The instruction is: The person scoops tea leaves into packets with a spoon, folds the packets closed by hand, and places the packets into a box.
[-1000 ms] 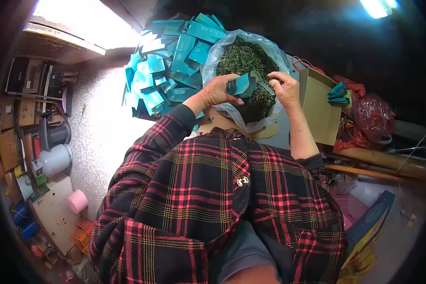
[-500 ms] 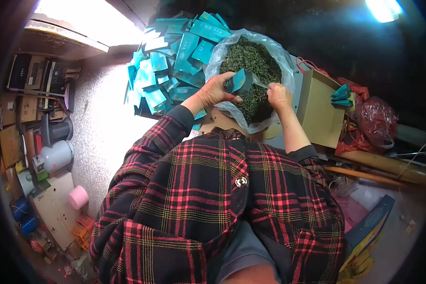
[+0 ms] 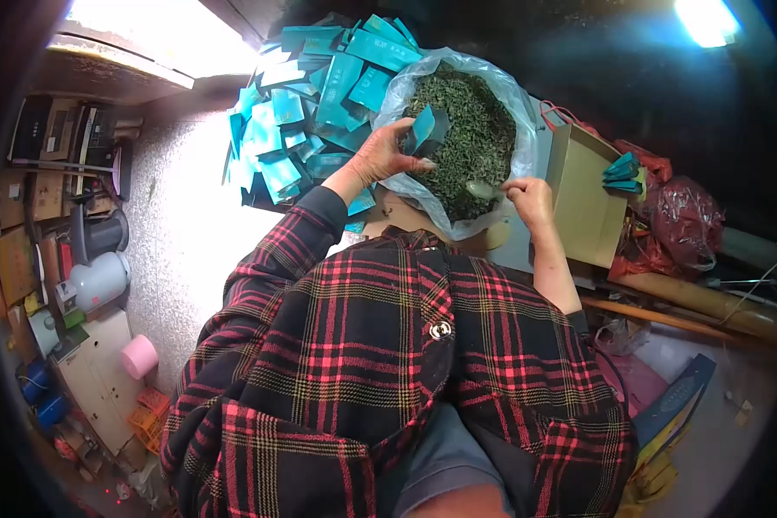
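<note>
My left hand holds a small teal packet by its side, over the left part of an open plastic bag. Dark green dried leaves fill the bag. Pinched in my right hand is the handle of a small pale spoon, whose bowl lies on the leaves near the bag's lower right. To the left of the bag is a heap of teal packets.
Right of the bag stands an open cardboard box with several teal packets at its edge. Beyond it are red plastic bags. A pink bin and an orange crate are at the lower left.
The spoon has gone from the packet's mouth down onto the leaves at the lower right, my right hand moving down with it. My left hand has shifted slightly left and up with the packet.
</note>
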{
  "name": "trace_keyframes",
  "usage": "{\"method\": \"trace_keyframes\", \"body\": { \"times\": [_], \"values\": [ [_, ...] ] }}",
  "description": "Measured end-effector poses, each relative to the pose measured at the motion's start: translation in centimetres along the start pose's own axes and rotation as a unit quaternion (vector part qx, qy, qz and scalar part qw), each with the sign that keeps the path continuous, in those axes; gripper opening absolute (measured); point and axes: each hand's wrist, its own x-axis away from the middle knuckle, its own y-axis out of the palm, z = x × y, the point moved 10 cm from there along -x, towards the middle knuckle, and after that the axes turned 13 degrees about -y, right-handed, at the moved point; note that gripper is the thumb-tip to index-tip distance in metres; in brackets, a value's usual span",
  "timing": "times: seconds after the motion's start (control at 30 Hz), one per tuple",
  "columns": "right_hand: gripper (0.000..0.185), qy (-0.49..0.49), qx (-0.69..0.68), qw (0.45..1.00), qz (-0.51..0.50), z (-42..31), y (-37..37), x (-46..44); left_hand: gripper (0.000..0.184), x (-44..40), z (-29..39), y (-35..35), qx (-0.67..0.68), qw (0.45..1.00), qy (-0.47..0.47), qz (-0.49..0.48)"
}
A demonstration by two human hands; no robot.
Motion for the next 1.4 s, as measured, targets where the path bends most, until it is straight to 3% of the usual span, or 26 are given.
{"method": "trace_keyframes", "body": {
  "times": [0.13, 0.3, 0.4, 0.53, 0.67, 0.8, 1.1, 1.27, 1.4],
  "values": [
    [0.013, 0.001, 0.134, 0.991, 0.014, 1.2, 0.6, 1.5, 0.057, -0.1, -0.7, -0.1, 0.013, 1.000, -0.015, -0.004],
    [0.012, 0.031, 0.125, 0.986, 0.104, 2.6, 2.5, 1.1, 0.059, -0.3, -0.6, 0.0, -0.025, 1.000, -0.001, 0.004],
    [0.013, -0.061, 0.082, 0.971, 0.215, 2.3, 2.4, -0.3, 0.058, -0.3, -0.3, 0.0, -0.060, 0.998, -0.006, 0.013],
    [0.014, -0.118, 0.037, 0.959, 0.256, 2.4, 2.6, -3.1, 0.059, -0.6, -0.9, 0.1, -0.116, 0.992, -0.017, 0.045],
    [0.015, -0.079, -0.122, 0.958, 0.249, 3.7, 2.9, -4.6, 0.060, -0.6, -1.0, -0.4, -0.160, 0.983, -0.032, 0.080],
    [0.016, -0.099, -0.201, 0.941, 0.255, 1.8, 1.6, -4.6, 0.061, -0.4, -0.6, -0.5, -0.189, 0.975, -0.036, 0.110],
    [0.019, -0.185, -0.267, 0.911, 0.254, -1.6, -1.9, -5.0, 0.065, -1.2, -0.5, -0.5, -0.287, 0.942, -0.126, 0.124],
    [0.017, -0.219, -0.271, 0.905, 0.243, -3.4, -3.8, -4.8, 0.069, -1.6, -0.4, -0.3, -0.302, 0.940, -0.105, 0.122],
    [0.016, -0.240, -0.289, 0.898, 0.227, -3.5, -4.0, -5.0, 0.073, -1.7, -0.2, -0.2, -0.334, 0.925, -0.142, 0.110]
  ]
}}
